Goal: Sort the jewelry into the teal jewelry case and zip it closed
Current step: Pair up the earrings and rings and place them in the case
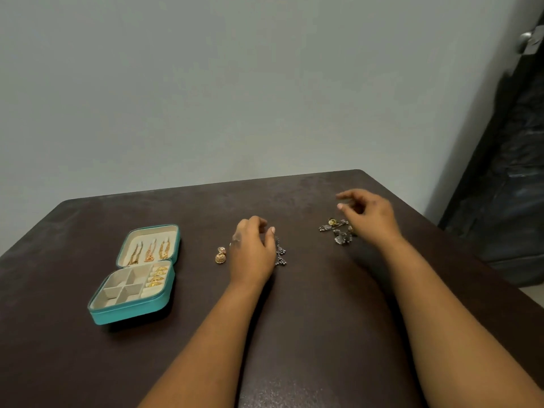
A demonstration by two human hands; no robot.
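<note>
I see the teal jewelry case (134, 293) lying open on the left of the dark table (294, 334), lid tipped back toward the wall; three long gold earrings (148, 251) hang in the lid; small gold pieces (156, 278) sit in the right-hand slots of the tray, the square compartments beside them look bare. Left hand (253, 251) hovers low over mid-table, fingers loosely curled downward, holding nothing that I can see; whether it touches the table I cannot tell. A gold stud earring (220, 256) lies just beside its left edge; a dark silver earring (281, 254) peeks out at its right edge, partly hidden under the palm. Right hand (368, 214) is further back and to the right, fingers spread and relaxed, thumb and forefinger apart, gripping nothing. A small heap of silver and gold jewelry (338, 231) lies just below its fingertips, near but not touched. Grey wall behind; dark door (506, 172) at far right.
</note>
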